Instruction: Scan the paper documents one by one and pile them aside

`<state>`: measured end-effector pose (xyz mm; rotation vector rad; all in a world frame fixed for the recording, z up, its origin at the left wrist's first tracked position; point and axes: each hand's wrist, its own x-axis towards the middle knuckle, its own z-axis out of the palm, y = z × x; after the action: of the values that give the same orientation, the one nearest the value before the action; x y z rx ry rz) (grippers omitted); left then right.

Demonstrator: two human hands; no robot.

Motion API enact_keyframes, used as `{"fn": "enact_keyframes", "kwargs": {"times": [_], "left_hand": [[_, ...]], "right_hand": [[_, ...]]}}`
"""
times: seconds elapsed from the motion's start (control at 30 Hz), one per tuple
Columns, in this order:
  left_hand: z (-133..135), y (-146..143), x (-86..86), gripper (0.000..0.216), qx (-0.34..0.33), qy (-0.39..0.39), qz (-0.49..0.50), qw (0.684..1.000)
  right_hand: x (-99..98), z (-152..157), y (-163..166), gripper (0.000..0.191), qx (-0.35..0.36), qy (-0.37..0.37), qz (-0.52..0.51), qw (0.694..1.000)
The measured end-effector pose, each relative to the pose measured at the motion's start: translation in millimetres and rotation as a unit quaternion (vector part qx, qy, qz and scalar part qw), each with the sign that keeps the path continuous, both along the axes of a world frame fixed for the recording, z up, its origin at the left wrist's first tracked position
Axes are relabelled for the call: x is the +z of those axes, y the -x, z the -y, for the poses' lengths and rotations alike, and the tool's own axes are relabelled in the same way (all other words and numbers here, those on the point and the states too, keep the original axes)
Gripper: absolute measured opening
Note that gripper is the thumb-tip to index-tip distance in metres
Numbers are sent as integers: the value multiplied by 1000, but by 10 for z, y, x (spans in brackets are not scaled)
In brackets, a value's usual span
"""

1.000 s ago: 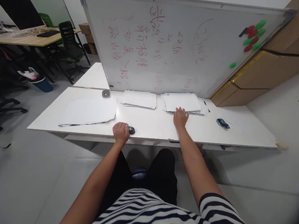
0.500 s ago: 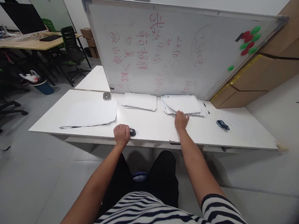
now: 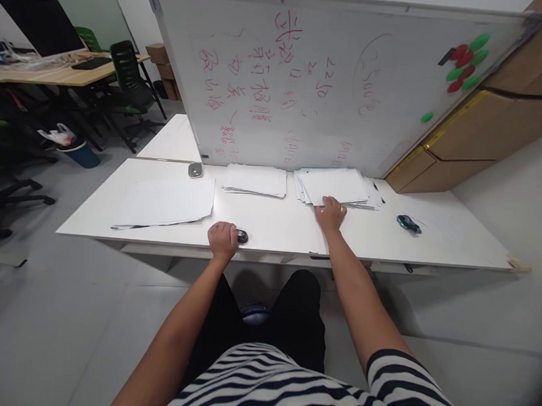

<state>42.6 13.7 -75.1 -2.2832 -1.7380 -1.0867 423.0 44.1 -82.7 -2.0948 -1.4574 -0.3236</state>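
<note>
My left hand is wrapped round a black stapler resting near the table's front edge. Only its rounded end sticks out to the right of my fist; the rest is hidden. My right hand is at the front edge of the right-hand stack of paper, its fingers bent over the edge of the top sheets. How many sheets lie between the fingers cannot be seen. A neater paper stack lies to its left, and a wide pile of sheets is at the far left.
A whiteboard with red writing and round magnets stands behind the white table. Near the back is a small grey box-like item. A dark blue handheld tool lies right. Cardboard boxes are piled at the right.
The view has shifted slightly. My right hand stays at the stack's front edge, and the sheet corner beside it looks less raised. My left hand keeps its grip on the stapler.
</note>
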Motion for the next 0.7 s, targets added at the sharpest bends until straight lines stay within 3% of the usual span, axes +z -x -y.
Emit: {"fn": "enact_keyframes", "kwargs": {"times": [0.7], "left_hand": [[15,-15,33,27,6,-1,-3,1000]], "right_hand": [[64,-8,79,32,1,35,28,999]]}}
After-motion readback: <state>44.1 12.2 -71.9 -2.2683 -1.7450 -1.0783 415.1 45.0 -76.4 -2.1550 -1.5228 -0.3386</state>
